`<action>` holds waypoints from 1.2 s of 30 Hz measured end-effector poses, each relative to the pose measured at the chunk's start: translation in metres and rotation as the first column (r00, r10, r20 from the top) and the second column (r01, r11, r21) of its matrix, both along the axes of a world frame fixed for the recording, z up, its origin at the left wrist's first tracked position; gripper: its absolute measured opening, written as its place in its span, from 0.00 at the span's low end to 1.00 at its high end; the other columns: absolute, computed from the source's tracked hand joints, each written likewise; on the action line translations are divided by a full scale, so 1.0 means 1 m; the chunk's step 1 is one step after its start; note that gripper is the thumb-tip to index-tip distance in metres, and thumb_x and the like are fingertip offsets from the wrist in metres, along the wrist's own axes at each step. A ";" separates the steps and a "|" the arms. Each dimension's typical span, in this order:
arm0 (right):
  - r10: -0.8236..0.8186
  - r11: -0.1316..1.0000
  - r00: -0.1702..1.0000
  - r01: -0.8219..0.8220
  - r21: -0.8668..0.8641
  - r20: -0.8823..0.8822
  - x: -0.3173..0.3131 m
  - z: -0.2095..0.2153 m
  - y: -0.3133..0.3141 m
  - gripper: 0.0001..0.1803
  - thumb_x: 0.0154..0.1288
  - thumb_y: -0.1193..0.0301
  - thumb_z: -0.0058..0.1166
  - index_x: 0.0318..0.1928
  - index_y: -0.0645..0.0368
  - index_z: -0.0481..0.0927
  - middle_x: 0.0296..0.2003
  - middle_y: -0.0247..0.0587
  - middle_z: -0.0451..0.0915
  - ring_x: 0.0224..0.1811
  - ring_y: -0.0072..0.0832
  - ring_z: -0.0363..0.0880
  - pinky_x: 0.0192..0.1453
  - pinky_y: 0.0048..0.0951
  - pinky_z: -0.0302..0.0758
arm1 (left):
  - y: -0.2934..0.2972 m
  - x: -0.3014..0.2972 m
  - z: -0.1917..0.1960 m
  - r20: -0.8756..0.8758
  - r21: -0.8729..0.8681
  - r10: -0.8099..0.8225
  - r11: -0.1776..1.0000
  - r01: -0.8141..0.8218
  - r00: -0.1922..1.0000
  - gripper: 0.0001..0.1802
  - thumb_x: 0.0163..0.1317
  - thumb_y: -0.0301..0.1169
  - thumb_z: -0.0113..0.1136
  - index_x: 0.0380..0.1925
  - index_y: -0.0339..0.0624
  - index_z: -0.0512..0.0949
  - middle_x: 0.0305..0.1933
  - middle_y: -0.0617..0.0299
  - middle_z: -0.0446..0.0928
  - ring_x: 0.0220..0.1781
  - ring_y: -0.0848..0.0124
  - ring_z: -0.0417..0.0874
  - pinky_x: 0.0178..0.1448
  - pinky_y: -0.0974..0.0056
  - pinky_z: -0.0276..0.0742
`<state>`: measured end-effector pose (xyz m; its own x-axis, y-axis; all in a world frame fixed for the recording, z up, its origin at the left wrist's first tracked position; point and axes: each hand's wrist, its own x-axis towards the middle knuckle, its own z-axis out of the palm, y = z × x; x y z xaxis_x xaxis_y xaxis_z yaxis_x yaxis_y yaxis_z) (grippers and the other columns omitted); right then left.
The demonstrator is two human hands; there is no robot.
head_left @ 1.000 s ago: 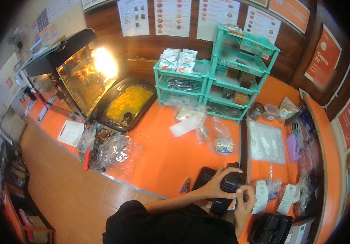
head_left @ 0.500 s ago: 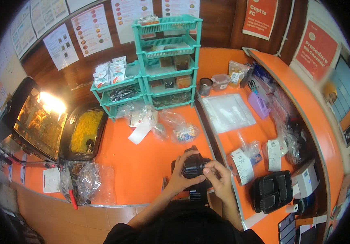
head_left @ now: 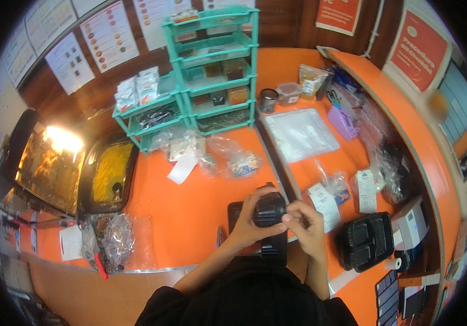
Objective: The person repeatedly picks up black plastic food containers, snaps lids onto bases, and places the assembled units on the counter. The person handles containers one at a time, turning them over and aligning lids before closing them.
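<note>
My left hand (head_left: 251,223) wraps around a small round black container (head_left: 268,211) held just above the orange counter (head_left: 190,201). My right hand (head_left: 305,220) pinches at the container's right edge with its fingertips. Below the hands lies a black tray or pad (head_left: 235,211), partly hidden by them. A printed paper receipt (head_left: 326,202) lies just right of my right hand.
Teal tiered basket shelves (head_left: 214,70) stand at the back with sachets and tubs. A lit food warmer (head_left: 48,165) and a tray of yellow food (head_left: 108,171) sit left. Plastic bags (head_left: 233,160), a black compartment box (head_left: 365,240), a white printer (head_left: 411,223) and a purple box (head_left: 343,120) surround the counter.
The view has swung right and steadied over the counter. Both hands stay on the black container, with my right hand now at its right edge.
</note>
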<state>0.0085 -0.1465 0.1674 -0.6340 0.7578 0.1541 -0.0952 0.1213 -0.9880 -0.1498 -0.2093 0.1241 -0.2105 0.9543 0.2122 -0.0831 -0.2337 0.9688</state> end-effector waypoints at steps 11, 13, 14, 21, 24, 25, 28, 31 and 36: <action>-0.066 0.996 0.998 0.065 0.055 0.002 -0.006 0.014 -0.004 0.07 0.68 0.73 0.54 0.36 0.67 0.76 0.21 0.31 0.75 0.21 0.14 0.72 0.24 0.16 0.66 | 0.002 -0.005 0.013 0.129 -0.028 -0.015 0.999 0.019 0.991 0.40 0.46 0.32 0.77 0.59 0.44 0.68 0.54 0.58 0.67 0.60 0.66 0.70 0.64 0.60 0.65; -0.083 0.996 0.996 0.083 0.025 -0.023 -0.009 0.014 -0.004 0.07 0.69 0.73 0.54 0.37 0.67 0.76 0.23 0.32 0.76 0.22 0.14 0.72 0.25 0.16 0.66 | 0.005 -0.004 0.018 0.172 -0.025 -0.030 0.999 0.035 0.985 0.40 0.45 0.33 0.77 0.59 0.45 0.68 0.53 0.57 0.67 0.60 0.66 0.70 0.64 0.60 0.66; -0.093 0.996 0.995 0.093 0.010 -0.035 -0.009 0.014 -0.003 0.08 0.69 0.73 0.53 0.37 0.67 0.76 0.24 0.32 0.76 0.23 0.13 0.72 0.26 0.16 0.65 | 0.006 -0.005 0.018 0.138 -0.037 -0.024 0.999 0.030 0.990 0.40 0.45 0.32 0.77 0.59 0.45 0.68 0.53 0.57 0.67 0.60 0.66 0.70 0.64 0.60 0.66; -0.036 0.998 0.998 0.033 -0.056 -0.052 -0.006 0.008 0.005 0.07 0.69 0.73 0.54 0.39 0.66 0.75 0.25 0.29 0.75 0.25 0.12 0.72 0.28 0.16 0.67 | 0.011 -0.008 0.021 -0.003 -0.058 -0.014 0.998 0.014 1.000 0.41 0.43 0.32 0.78 0.59 0.45 0.68 0.54 0.57 0.66 0.60 0.65 0.70 0.65 0.60 0.66; -0.001 0.997 0.996 -0.006 -0.081 -0.085 -0.005 0.009 0.009 0.06 0.69 0.73 0.54 0.38 0.64 0.75 0.25 0.28 0.75 0.25 0.11 0.72 0.28 0.15 0.68 | 0.014 -0.007 0.023 -0.017 -0.047 -0.034 0.998 0.033 0.999 0.41 0.43 0.32 0.78 0.59 0.46 0.68 0.54 0.57 0.65 0.60 0.66 0.69 0.65 0.61 0.66; -0.001 0.998 0.996 -0.004 -0.059 -0.086 -0.003 0.009 0.009 0.06 0.68 0.73 0.54 0.38 0.64 0.75 0.25 0.28 0.75 0.25 0.11 0.72 0.28 0.15 0.67 | 0.014 -0.007 0.022 -0.016 -0.059 -0.040 0.998 0.039 0.999 0.41 0.43 0.31 0.78 0.59 0.46 0.68 0.54 0.57 0.65 0.60 0.66 0.69 0.65 0.61 0.66; -0.025 1.000 0.998 0.025 0.002 -0.055 0.001 0.010 0.010 0.06 0.68 0.73 0.54 0.38 0.64 0.75 0.25 0.28 0.75 0.26 0.11 0.72 0.28 0.15 0.67 | 0.017 -0.003 0.024 -0.028 -0.042 -0.030 0.999 0.029 0.999 0.41 0.43 0.32 0.78 0.59 0.45 0.68 0.53 0.58 0.67 0.59 0.67 0.70 0.64 0.62 0.67; -0.083 0.996 0.997 0.083 0.013 -0.002 0.004 0.012 0.009 0.05 0.68 0.74 0.54 0.38 0.64 0.75 0.26 0.28 0.75 0.26 0.11 0.72 0.28 0.15 0.67 | 0.019 -0.001 0.029 0.117 -0.061 -0.081 0.994 0.088 0.990 0.41 0.43 0.32 0.78 0.59 0.45 0.68 0.52 0.58 0.68 0.58 0.67 0.71 0.63 0.63 0.67; -0.152 0.988 0.984 0.152 0.001 -0.098 0.001 -0.004 0.007 0.05 0.66 0.75 0.56 0.39 0.63 0.75 0.27 0.27 0.77 0.26 0.09 0.73 0.26 0.14 0.68 | 0.029 0.001 0.010 -0.041 0.035 -0.089 0.995 0.090 0.995 0.41 0.43 0.28 0.77 0.59 0.43 0.67 0.53 0.57 0.69 0.55 0.69 0.74 0.60 0.64 0.71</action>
